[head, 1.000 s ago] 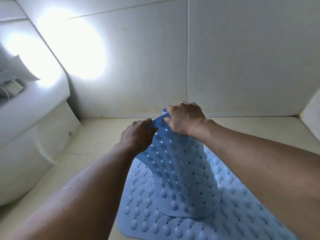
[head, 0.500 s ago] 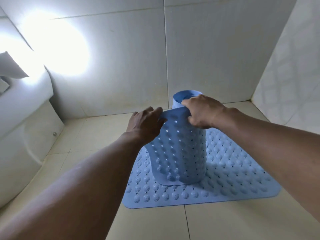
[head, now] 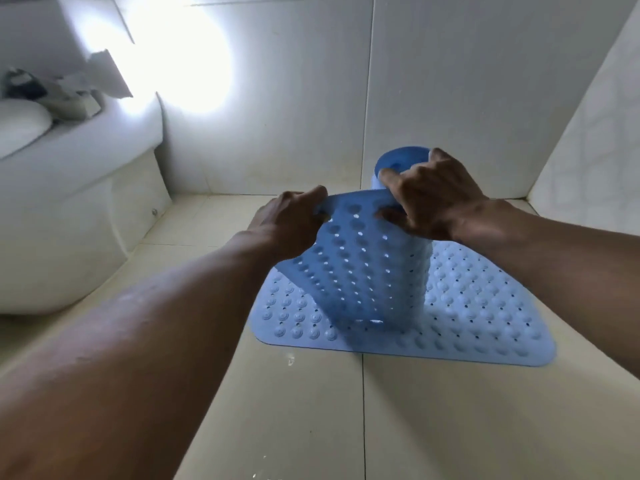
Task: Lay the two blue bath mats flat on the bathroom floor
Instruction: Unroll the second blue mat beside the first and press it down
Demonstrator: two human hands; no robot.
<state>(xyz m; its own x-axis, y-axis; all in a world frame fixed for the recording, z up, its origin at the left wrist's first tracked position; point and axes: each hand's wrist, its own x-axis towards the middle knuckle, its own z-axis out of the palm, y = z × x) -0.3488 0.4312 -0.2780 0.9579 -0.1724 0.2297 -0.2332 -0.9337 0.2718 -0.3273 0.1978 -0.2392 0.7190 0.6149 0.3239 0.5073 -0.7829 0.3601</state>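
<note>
Your right hand, in the upper centre-right of the frame, is clamped on the top of the rolled mat: the fingers curl over the rim of the roll and the thumb presses on its studded outer face. Your left hand, just left of it near the centre, pinches the loose top edge of the same mat, with the thumb on the near side and the fingers behind, and holds that flap away from the roll. Between your two hands the top edge runs as a short stretched band.

The rolled mat stands nearly upright, leaning a little toward the right, and its open tube end shows as a blue ring behind your right knuckles. Its face is covered in rows of round bumps and small through-holes that let light show. Its lower edge rests on the flat mat, which lies spread on the floor in the centre-right, suction cups facing up, one rounded corner toward the lower left and another toward the right edge.

The floor is pale cream tile with a grout line running down from under the flat mat; a few small wet or shiny specks sit near that line. At the left edge is a white toilet, with torn paper and some dark clutter on top. Pale wall tiles fill the top, with a bright glare patch at upper left. No brand, label or writing can be read on the mats or anything else.
</note>
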